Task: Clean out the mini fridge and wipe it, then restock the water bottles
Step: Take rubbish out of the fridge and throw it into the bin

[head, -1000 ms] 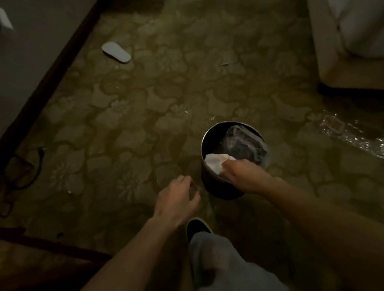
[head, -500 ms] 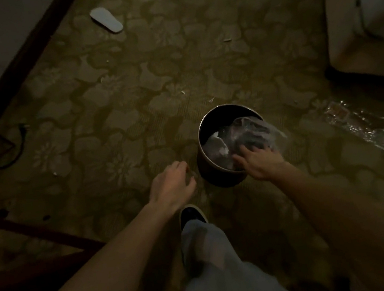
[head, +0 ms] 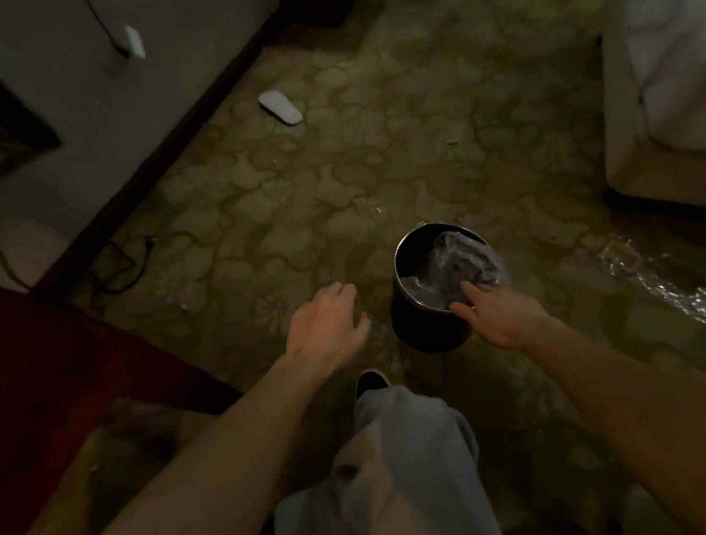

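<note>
Crinkled clear plastic (head: 454, 263) filled the small dark bin (head: 435, 328) just below the centre of the frame, and the right hand (head: 501, 315) hung at the bin's near rim with its fingers spread and loose, gripping nothing; the fingertips (head: 468, 287) lay at the edge of the plastic, though whether they touched it could not be told. The left hand (head: 325, 325) hovered just left of the bin, open too, fingers slightly curled and empty.

Outward from the hands, both bare forearms ran down to the lower corners, with a pale trouser leg (head: 397, 477) and a dark shoe (head: 371, 384) between them on the patterned carpet (head: 288, 195). A strip of shiny clear wrapping (head: 682, 291) lay on the floor at the right edge, well apart from the bin. A white slipper (head: 280, 107) lay near the skirting board in the upper left, and a pale sofa or bed (head: 673, 90) took up the upper right.

Neither the mini fridge nor any water bottle was in view. Judging by the waste in the bin, the clearing-out step seemed to be in hand, with rubbish being dumped. The next move would likely call for turning away from the bin toward the fridge, finding a cloth for the wiping, and perhaps gathering the loose wrapping on the right first.
</note>
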A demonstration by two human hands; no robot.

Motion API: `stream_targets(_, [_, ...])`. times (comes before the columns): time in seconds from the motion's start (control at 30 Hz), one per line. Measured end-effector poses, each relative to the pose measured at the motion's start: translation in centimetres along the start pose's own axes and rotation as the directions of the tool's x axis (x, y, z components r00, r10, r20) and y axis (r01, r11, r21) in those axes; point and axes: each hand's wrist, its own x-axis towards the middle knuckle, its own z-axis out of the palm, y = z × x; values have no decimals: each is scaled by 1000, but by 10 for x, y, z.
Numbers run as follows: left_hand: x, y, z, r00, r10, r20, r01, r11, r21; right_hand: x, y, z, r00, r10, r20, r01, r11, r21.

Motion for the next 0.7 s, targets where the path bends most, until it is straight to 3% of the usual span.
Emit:
stream_targets(0.3, [-109, 21, -108, 966, 39, -257, -12, 994, 106, -113, -83, -68, 964, -199, -176, 170, 971, -167])
stream_targets(0.47, [-172, 12, -174, 943, 28, -332, 33, 983, 178, -169, -161, -125, 865, -376, -333, 311, 921, -233])
stream_targets(0.7, [-264, -28, -253, 869, -77, -488, 202, 957, 210, -240, -272, -180, 697, -589, -408, 488, 808, -332])
